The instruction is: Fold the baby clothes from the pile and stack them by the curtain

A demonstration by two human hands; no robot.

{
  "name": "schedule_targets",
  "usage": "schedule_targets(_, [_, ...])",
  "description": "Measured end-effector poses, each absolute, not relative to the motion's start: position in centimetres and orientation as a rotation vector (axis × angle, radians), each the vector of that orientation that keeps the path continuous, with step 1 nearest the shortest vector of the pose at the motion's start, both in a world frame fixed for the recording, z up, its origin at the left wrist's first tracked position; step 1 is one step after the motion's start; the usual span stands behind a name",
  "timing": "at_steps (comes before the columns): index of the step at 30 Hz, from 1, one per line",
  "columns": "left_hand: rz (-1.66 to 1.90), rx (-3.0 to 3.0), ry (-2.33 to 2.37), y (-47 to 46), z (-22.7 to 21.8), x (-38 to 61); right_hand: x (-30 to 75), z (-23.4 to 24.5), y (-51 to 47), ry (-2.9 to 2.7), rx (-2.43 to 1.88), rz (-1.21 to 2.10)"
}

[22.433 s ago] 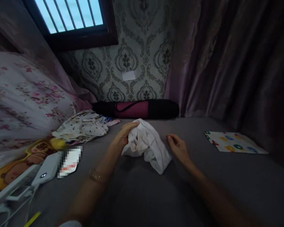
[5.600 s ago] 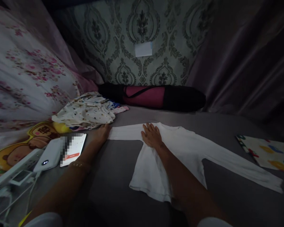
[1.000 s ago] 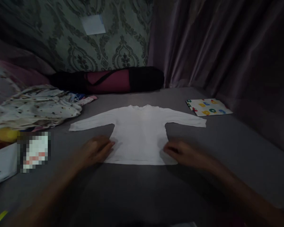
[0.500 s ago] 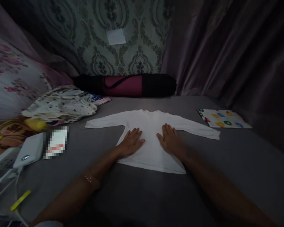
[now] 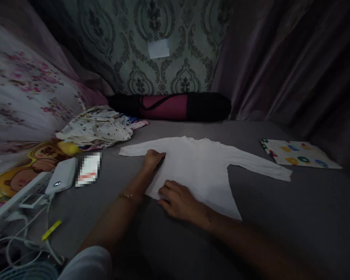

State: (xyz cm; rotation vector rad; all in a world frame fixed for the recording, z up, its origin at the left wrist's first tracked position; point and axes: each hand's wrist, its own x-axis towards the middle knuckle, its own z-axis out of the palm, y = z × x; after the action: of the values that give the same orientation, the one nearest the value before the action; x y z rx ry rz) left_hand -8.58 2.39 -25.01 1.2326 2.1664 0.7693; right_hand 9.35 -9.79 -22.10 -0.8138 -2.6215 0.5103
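Note:
A small white long-sleeved shirt (image 5: 202,167) lies spread out flat, neckline away from me and both sleeves stretched sideways. At its left side, just under the left sleeve, my left hand (image 5: 154,159) is closed in a pinch on the fabric. My right hand (image 5: 179,199) is at the lower left of the shirt, its fingers curled over the bottom hem and the thumb just below the edge. Part of the hem is hidden behind this hand and forearm.
A crumpled patterned cloth pile (image 5: 97,126) lies at the back left, beside a long black and maroon bag (image 5: 169,107). Left are a white power bank (image 5: 62,175), a power strip (image 5: 17,196) and cables. A folded colourful-print cloth (image 5: 301,153) lies right.
Both hands were lying flat on the shirt's front. The left has moved to the shirt's left side and pinched it; the right has crossed left to the hem. The view has shifted left.

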Motion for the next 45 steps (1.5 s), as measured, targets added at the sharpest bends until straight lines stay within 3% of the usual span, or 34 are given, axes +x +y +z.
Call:
schedule_targets(9, [0.743, 1.418, 2.285, 3.3, -24.1, -8.5, 9.8, -22.8, -9.6, -2.632, -0.822, 0.484])
schedule_targets(17, [0.243, 1.964, 2.437, 1.5, -20.9, -6.6, 11.2, -20.5, -8.3, -2.661, -0.739, 0.742])
schedule_targets(19, [0.338, 2.239, 2.309, 0.9, -20.8, -5.2, 12.4, -20.3, -6.6, -2.593, -0.878, 0.66])
schedule_targets(23, [0.414, 2.615, 1.77, 0.2, -23.2, -3.1, 15.9, -22.5, -2.4, -2.359, -1.47, 0.184])
schedule_targets(28, [0.126, 2.478, 1.82, 0.4, -26.1, -2.3, 18.7, -25.4, 0.5, -2.382, -1.811, 0.229])
schedule_targets(33, [0.015, 2.469, 1.773, -1.0, -24.8, -2.4, 19.4, -24.8, -0.7, -2.43, -1.761, 0.332])
schedule_targets(39, [0.064, 2.667, 1.459, -6.1, -24.9, -2.4, 20.4, -24.9, -5.4, -2.61, -1.376, 0.218])
schedule_targets(45, [0.037, 2.654, 1.483, -8.3, -24.4, -3.1, 21.1, -24.2, -7.8, -2.616, -1.355, 0.224])
